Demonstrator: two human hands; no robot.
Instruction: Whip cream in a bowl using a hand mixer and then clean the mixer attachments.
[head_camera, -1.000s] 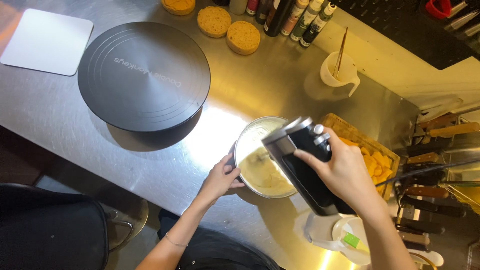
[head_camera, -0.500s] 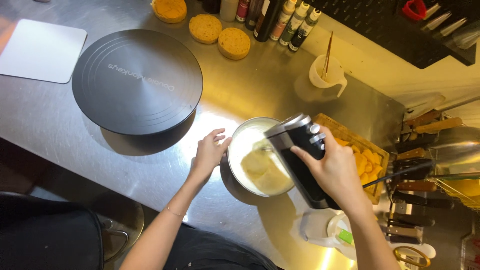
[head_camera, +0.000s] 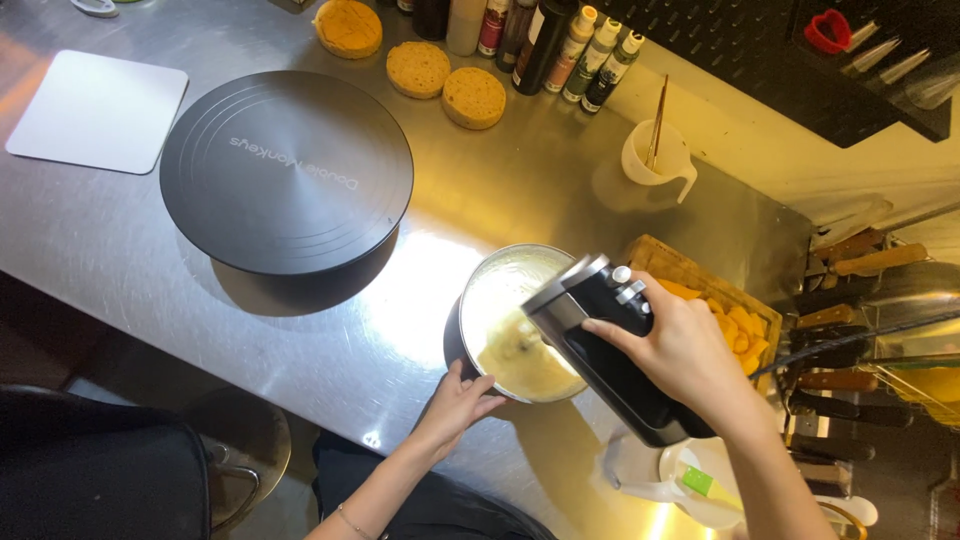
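A steel mixing bowl (head_camera: 500, 275) of pale yellow cream stands on the steel counter (head_camera: 560, 180). My right hand (head_camera: 690, 350) grips a black hand mixer (head_camera: 605, 345) held over the bowl, its beaters down in the cream. My left hand (head_camera: 455, 405) holds the bowl's near rim. A large black cake turntable (head_camera: 287, 170) stands to the left of the bowl.
Three round sponge cakes (head_camera: 420, 68) and several bottles (head_camera: 560, 45) line the back. A white jug with sticks (head_camera: 657, 155), a wooden board with orange fruit pieces (head_camera: 735, 320), a white square board (head_camera: 98, 110), knives (head_camera: 850, 300) at right, a stool (head_camera: 235, 450) below.
My left hand has slid along the bowl's near rim from its left side to the front. The mixer stays over the bowl in my right hand.
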